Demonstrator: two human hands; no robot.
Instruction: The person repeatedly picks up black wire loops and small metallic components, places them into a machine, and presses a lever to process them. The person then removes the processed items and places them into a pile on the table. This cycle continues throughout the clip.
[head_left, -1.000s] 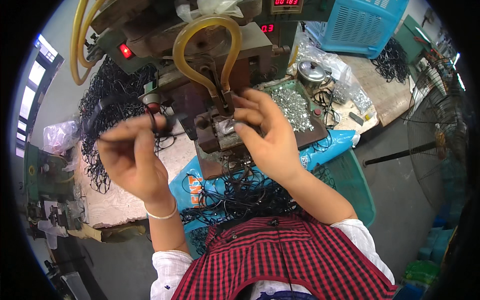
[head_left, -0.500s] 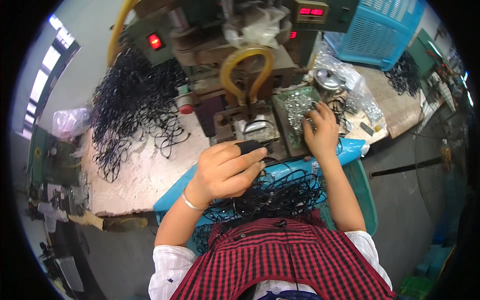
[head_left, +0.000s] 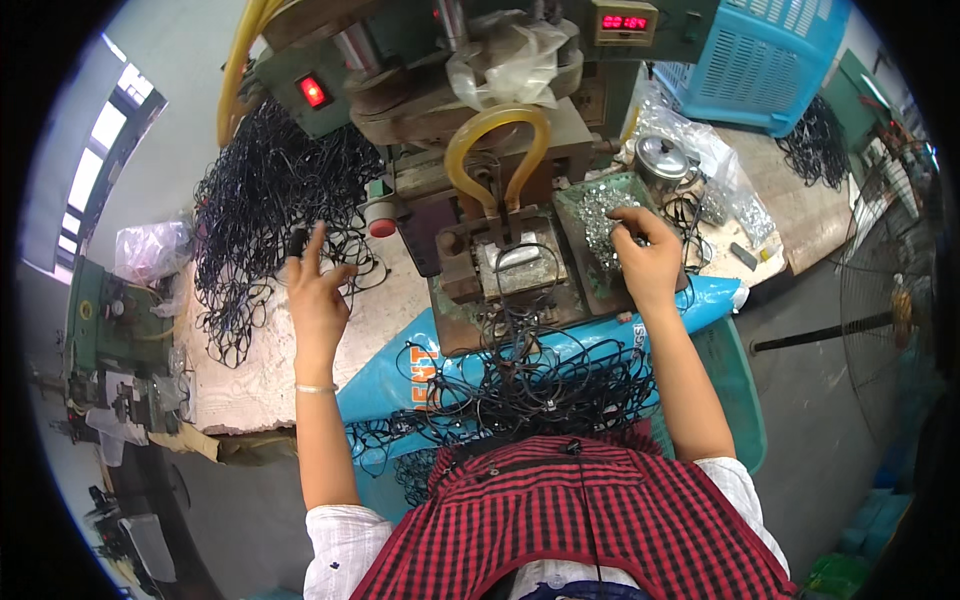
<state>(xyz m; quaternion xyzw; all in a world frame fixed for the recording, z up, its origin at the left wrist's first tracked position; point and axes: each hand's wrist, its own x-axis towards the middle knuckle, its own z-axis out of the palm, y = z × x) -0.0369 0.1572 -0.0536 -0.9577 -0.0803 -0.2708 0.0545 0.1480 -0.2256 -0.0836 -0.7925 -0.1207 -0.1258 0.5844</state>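
Observation:
My left hand (head_left: 318, 300) reaches over the table's left side, fingers spread, beside a big heap of black cord loops (head_left: 270, 190). A black cover wraps one of its fingers. My right hand (head_left: 650, 255) is at a green tray (head_left: 632, 187) of small shiny metal pieces (head_left: 596, 217), thumb and fingers drawn together; anything between them is too small to make out. Between the hands stands a press (head_left: 480, 165) with a bent yellow tube (head_left: 459, 150). A black cord lies across its pale metal block (head_left: 518, 255). More black cords (head_left: 540, 385) lie tangled in front, over blue plastic sheeting (head_left: 390, 365).
A red push button (head_left: 381, 220) sticks out at the press's left. Behind the tray are a lidded metal pot (head_left: 660, 160) and clear plastic bags (head_left: 725, 185). A blue crate (head_left: 755, 70) stands at the back right, a fan (head_left: 885, 330) at the far right.
My left hand has moved from in front of the press leftward to the cord heap, and its fingers have spread. My right hand stays at the tray, its fingers drawn closer together.

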